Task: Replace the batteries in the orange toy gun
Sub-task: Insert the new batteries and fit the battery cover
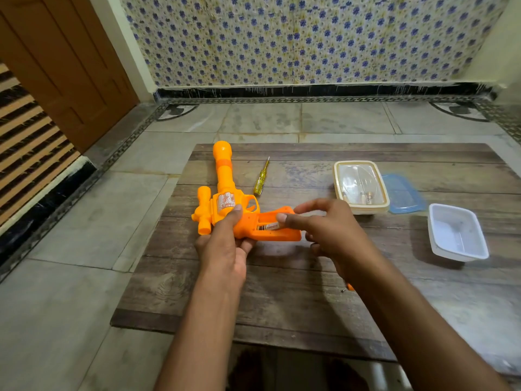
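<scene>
Orange toy gun [225, 198]: plastic, long barrel, side scope, silver sticker on body, grip compartment uncovered, battery [267, 227] seated inside. Gripped at body by left hand [225, 244], thumb on top, fingers curled beneath; raised just above table [282, 292]. Right hand [324, 224] at grip, right of left hand, thumb tip pressing battery, fingers loosely spread. Yellow screwdriver [260, 179] beyond both hands.

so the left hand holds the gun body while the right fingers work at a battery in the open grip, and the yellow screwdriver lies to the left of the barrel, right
Not quite. In the head view the yellow screwdriver lies to the right of the barrel, not the left. The rest holds: the left hand holds the orange toy gun by its body, and the right hand has a finger on the battery in the open grip.
</scene>
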Tool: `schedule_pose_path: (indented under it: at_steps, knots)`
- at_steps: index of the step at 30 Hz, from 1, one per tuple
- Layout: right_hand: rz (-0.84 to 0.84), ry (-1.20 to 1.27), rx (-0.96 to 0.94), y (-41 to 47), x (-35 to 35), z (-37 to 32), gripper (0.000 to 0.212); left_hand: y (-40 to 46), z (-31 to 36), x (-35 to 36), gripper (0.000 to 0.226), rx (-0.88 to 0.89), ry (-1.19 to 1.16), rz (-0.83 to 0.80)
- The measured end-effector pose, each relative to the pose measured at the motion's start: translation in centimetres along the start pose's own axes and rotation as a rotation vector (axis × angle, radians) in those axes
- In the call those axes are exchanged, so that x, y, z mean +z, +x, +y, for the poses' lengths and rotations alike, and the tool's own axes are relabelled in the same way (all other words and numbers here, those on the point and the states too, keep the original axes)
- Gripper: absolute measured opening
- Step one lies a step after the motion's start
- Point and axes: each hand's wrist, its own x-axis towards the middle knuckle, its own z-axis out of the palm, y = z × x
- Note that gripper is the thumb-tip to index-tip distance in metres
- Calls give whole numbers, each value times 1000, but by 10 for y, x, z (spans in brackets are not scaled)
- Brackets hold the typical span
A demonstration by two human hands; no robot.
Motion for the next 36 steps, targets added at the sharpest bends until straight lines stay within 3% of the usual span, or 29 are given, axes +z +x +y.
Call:
schedule_pose_path:
  at_steps: [3, 11, 21, 26, 28, 32, 36]
  knots:
    - [-66, -7, 28, 0, -1, -2, 38, 1, 0, -1, 32, 8, -1, 5]
    - [-8, 32, 109, -1, 9, -1, 31, 1, 0, -3, 49, 9, 7, -27]
    - [39, -121, 67, 7, 13, 3, 36, 1, -2, -2, 43, 17, 34, -33]
    - [131, -143, -59, 6, 10, 11, 31, 3, -3, -2, 45, -2, 29, -36]
    - [143, -37, -44, 7, 6, 9, 17, 4, -3, -4, 46, -6, 35, -29]
    - [46, 267, 75, 4, -7, -1, 39, 6, -2, -5, 47, -12, 32, -20]
    - [39, 338, -13, 0, -15, -2, 42, 5, -3, -4, 45, -20, 39, -14]
